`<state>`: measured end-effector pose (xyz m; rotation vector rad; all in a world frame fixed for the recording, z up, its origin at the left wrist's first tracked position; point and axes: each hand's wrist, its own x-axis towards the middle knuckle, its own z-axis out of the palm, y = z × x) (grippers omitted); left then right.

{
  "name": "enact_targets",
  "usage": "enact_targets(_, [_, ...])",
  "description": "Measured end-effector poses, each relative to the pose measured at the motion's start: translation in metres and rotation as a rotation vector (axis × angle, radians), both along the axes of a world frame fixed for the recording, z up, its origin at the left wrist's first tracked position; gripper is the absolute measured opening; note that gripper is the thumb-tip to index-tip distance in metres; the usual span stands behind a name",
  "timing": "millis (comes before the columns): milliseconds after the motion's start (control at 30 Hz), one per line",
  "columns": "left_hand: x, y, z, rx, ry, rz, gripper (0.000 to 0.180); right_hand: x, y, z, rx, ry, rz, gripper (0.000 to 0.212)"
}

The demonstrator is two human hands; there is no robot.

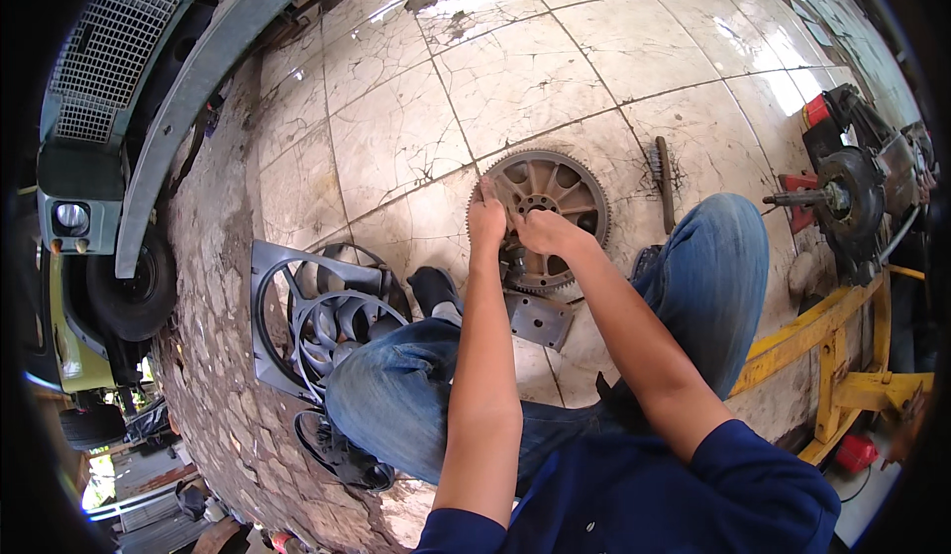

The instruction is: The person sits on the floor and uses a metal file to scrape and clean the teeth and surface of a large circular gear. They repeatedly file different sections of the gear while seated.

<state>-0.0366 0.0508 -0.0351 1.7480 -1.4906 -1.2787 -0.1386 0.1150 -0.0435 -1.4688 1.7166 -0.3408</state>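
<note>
A rusty brown flywheel [575,190] with a toothed rim lies flat on the tiles before me. My left hand [485,219] rests on its left side near the rim, fingers stretched forward over the metal. Beside it, my right hand [545,231] is closed near the central hub, its fingers curled; what they hold, if anything, is hidden. A grey metal plate with holes [538,322] lies on the near side of the flywheel, between my legs. To the right, a wire brush [665,184] lies on the floor, apart from both hands.
A fan with its shroud [272,287] lies left of my knee, near a black sandal [342,455]. At far left stands a vehicle with a grey bumper [163,148]. On the right are a dark machine part with a shaft [854,198] and a yellow metal frame [792,341].
</note>
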Motion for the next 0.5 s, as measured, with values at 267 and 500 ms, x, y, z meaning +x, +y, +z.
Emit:
enact_targets(267, [0.001,-0.004,-0.009,-0.099,-0.163,-0.042,0.05,-0.001,-0.001,-0.009,-0.036,0.02,0.058,0.053])
enact_targets(500, [0.038,-0.018,-0.029,0.033,0.093,0.093,0.051,0.027,0.001,0.046,0.031,-0.02,0.077,0.056])
